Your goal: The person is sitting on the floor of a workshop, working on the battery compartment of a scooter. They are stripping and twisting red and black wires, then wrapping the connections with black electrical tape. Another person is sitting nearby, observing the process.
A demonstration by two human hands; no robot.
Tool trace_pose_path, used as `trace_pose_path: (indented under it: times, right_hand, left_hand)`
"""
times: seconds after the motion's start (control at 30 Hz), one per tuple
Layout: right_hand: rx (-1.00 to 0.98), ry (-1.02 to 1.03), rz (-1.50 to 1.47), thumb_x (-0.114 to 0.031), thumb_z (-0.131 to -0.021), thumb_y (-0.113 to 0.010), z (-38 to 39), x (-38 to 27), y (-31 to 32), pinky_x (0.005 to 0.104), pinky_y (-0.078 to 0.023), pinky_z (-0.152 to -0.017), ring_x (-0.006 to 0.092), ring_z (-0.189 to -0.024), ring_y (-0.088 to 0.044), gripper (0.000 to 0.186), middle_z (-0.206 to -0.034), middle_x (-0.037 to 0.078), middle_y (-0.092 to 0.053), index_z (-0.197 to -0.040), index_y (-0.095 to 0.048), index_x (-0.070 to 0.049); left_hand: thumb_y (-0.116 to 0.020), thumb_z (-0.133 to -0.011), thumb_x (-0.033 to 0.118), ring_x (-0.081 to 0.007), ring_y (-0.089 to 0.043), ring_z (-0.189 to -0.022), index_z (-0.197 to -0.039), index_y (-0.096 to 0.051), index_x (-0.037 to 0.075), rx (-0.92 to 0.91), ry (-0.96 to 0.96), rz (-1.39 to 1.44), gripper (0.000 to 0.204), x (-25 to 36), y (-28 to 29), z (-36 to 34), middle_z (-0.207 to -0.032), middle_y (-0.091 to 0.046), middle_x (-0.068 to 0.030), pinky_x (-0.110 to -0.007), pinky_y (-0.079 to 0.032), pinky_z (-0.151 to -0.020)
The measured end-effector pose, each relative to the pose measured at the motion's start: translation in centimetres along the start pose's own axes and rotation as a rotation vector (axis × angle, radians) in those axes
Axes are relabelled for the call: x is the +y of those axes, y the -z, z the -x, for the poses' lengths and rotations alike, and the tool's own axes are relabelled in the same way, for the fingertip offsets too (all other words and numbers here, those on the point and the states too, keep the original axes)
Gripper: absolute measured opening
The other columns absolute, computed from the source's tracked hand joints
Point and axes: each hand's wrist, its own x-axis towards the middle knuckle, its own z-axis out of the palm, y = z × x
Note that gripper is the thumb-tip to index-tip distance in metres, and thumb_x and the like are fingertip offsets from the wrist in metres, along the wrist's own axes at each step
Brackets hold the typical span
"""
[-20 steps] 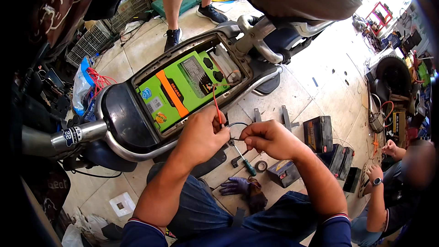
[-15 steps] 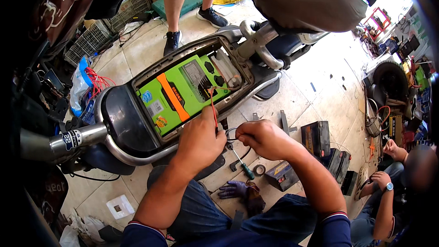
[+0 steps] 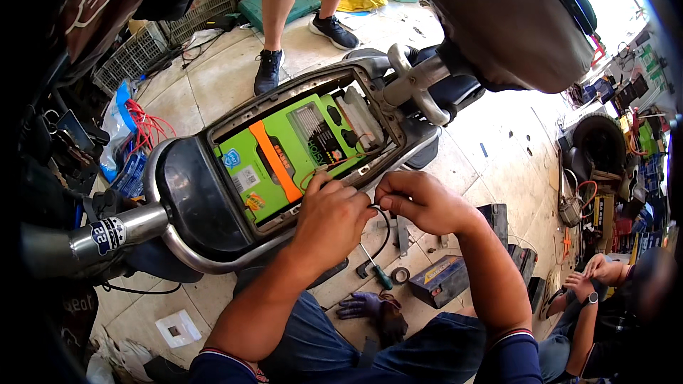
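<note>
A green battery pack (image 3: 283,160) with an orange strap (image 3: 276,162) sits in the open compartment of a two-wheeler frame (image 3: 186,183). A thin reddish wire (image 3: 347,161) runs over the battery toward my left hand (image 3: 333,215). That hand is closed, fingertips pinched by the compartment's near edge. Beside it, my right hand (image 3: 425,203) is closed too, thumb and forefinger pinching the end of a black cable (image 3: 388,233). The cable passes between both hands and curves down toward the floor. My fingers hide exactly where wire and cable meet.
On the tiles lie a screwdriver (image 3: 383,277), a tape roll (image 3: 400,274), purple gloves (image 3: 364,307) and dark batteries (image 3: 440,281). A person in dark shoes (image 3: 269,71) stands beyond the frame. Another person (image 3: 582,306) sits at right. A padded seat (image 3: 509,25) overhangs at upper right.
Both hands have shifted right, the right one also upward. The red wire, upright before, now lies lower across the battery. The seated person's hands have come together.
</note>
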Motion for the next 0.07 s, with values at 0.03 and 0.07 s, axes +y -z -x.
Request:
trace_pose_path:
  times: [0.03, 0.07]
  right_hand:
    - [0.025, -0.039, -0.106, -0.015, -0.099, -0.068, -0.3, 0.8, 0.1, 0.0358, -0.05, -0.078, 0.0276, -0.08, -0.06, 0.014, -0.089, 0.011, -0.068, -0.103, -0.066, -0.001]
    - [0.051, -0.077, -0.211, -0.016, -0.099, -0.069, -0.9, 1.9, 0.1, 0.0354, -0.051, -0.079, 0.0284, -0.081, -0.061, 0.014, -0.091, 0.008, -0.07, -0.103, -0.067, -0.003]
  left_hand:
    - [-0.079, -0.085, 0.026, -0.0301, -0.062, -0.108, -0.101, -0.072, 0.006, -0.056, 0.03, -0.031, 0.027, -0.1, 0.1, -0.1, -0.098, -0.071, -0.0112, -0.047, -0.04, -0.105]
    - [-0.081, -0.084, 0.028, -0.0309, -0.061, -0.111, -0.108, -0.073, 0.007, -0.061, 0.039, -0.038, 0.033, -0.3, 0.3, -0.1, -0.106, -0.071, -0.014, -0.048, -0.04, -0.106]
